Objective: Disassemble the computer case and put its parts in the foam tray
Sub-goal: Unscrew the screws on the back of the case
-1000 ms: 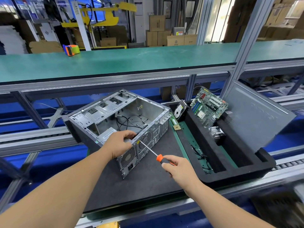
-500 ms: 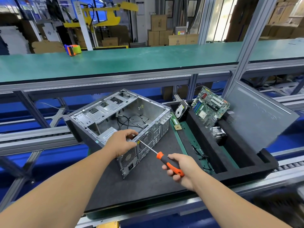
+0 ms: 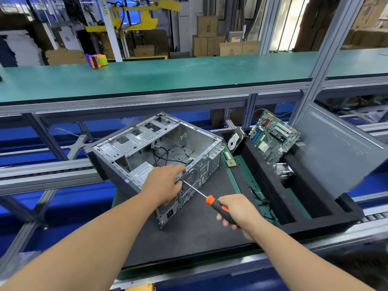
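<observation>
The case [image 3: 159, 148] lay open on a dark mat [image 3: 189, 234], just left of the foam tray [image 3: 327, 215]. The left hand [image 3: 162, 183] gripped its rear edge, fingers curled over the rim, tips hidden. The right hand [image 3: 237, 211] clutched the screwdriver [image 3: 206, 199]; its tip met the rear panel beside the left hand, the screw too small to see. A motherboard [image 3: 273, 137] leaned in the tray.

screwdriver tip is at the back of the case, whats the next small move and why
Probably turn the screwdriver to back out a rear-panel screw: the right hand grips its handle, the tip meets the computer case rear edge, and the left hand steadies it there.
</observation>
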